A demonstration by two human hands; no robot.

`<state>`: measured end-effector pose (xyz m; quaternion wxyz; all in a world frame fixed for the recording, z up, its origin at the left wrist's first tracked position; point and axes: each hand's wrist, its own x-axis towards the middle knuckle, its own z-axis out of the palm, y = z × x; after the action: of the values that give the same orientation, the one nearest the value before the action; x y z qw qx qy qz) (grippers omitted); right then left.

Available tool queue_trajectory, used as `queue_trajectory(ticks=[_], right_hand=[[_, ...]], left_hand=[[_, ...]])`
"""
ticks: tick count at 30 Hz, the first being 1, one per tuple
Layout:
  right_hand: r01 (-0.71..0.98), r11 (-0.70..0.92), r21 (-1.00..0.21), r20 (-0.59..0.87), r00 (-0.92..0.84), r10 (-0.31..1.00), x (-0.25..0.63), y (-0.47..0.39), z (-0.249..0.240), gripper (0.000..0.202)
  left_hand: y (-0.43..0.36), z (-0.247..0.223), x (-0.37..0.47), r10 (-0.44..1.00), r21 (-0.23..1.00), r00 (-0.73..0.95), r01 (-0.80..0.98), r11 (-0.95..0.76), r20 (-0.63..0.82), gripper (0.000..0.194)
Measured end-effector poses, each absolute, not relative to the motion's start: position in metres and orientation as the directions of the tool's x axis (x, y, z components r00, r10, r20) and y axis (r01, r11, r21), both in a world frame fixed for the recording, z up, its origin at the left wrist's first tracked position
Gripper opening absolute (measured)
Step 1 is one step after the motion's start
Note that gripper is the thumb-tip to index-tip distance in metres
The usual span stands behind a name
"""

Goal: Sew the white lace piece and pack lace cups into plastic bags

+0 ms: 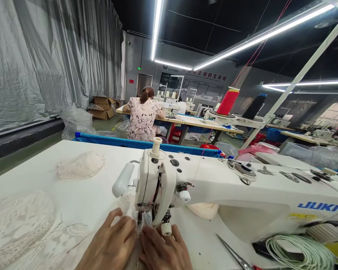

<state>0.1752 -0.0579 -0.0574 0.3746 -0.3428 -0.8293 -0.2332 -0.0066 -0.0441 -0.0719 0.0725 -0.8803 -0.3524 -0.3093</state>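
A white sewing machine (202, 183) marked JUKI stands before me, its needle area low at the front of the head. My left hand (109, 240) lies left of the presser foot (147, 218), fingers bent and closed on a piece of white lace fabric (125, 204). Just right of it, my right hand (165, 249) has its fingers pressed together at the lace by the foot, close to a ribbed white knob (166, 229). The fingertips are partly hidden. Cream fabric (204, 210) shows under the machine arm.
Lace pieces (19, 225) and a lace cup (81, 165) lie on the left of the white table. Scissors (233, 251) and a coil of pale green cord (300, 251) lie at the right. Red thread (228, 101) stands on the rack. Ahead, a person (144, 116) sits sewing.
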Motion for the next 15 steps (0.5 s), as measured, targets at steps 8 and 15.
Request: queue_trajectory(ticks=[8,15], right_hand=[[0.733,0.657,0.178,0.731,-0.545,0.41,0.184,-0.058,-0.076,0.037],[0.734,0.647,0.208,0.735,-0.553,0.391,0.183,-0.055,-0.08,0.042]], left_hand=[[-0.052,-0.079,-0.005,0.596,0.034,0.57,0.706,-0.708,0.566,0.024],[-0.048,-0.067,-0.003,0.603,0.119,0.537,0.68,-0.723,0.591,0.026]])
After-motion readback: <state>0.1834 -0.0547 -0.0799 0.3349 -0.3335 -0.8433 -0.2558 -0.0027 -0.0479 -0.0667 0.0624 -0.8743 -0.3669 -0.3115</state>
